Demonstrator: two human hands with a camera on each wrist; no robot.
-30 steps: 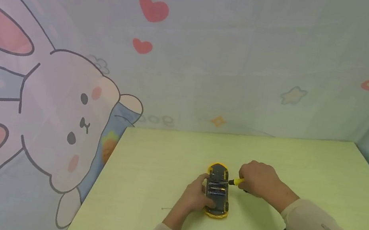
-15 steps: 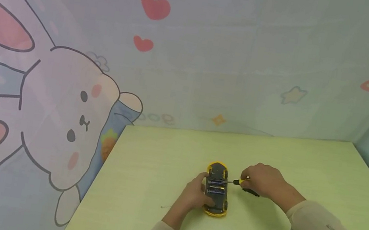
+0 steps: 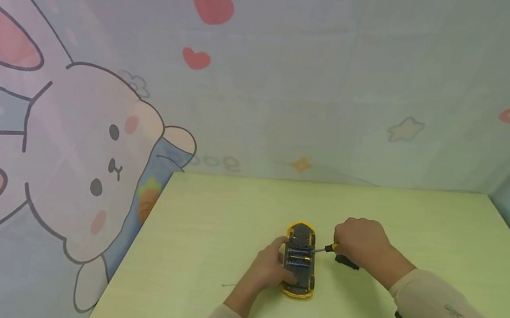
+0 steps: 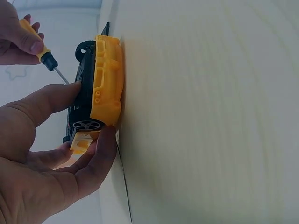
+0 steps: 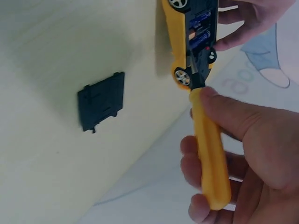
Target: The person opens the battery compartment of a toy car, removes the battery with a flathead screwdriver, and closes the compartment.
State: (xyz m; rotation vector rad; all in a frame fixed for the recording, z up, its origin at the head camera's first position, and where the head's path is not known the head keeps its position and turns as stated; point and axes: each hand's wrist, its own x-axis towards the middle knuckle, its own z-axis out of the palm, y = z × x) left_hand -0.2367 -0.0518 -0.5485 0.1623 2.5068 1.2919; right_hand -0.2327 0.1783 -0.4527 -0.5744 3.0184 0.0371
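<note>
A yellow toy car lies upside down on the table, its black underside facing up. Several blue batteries sit in the opened compartment in its middle. My left hand grips the car from the left, thumb on the underside and fingers along the side, as the left wrist view also shows. My right hand holds a screwdriver by its yellow handle. The metal shaft points left, its tip at the compartment's edge by the batteries. A black battery cover lies flat on the table, below the right hand.
The pale green table reaches back to a cloth backdrop printed with a rabbit and hearts. A small thin stick-like piece lies left of my left wrist.
The screwdriver's tip has gone from over the batteries to the compartment's right edge. My right hand shifted right, then back slightly left and up, uncovering the battery cover. My left hand keeps its grip.
</note>
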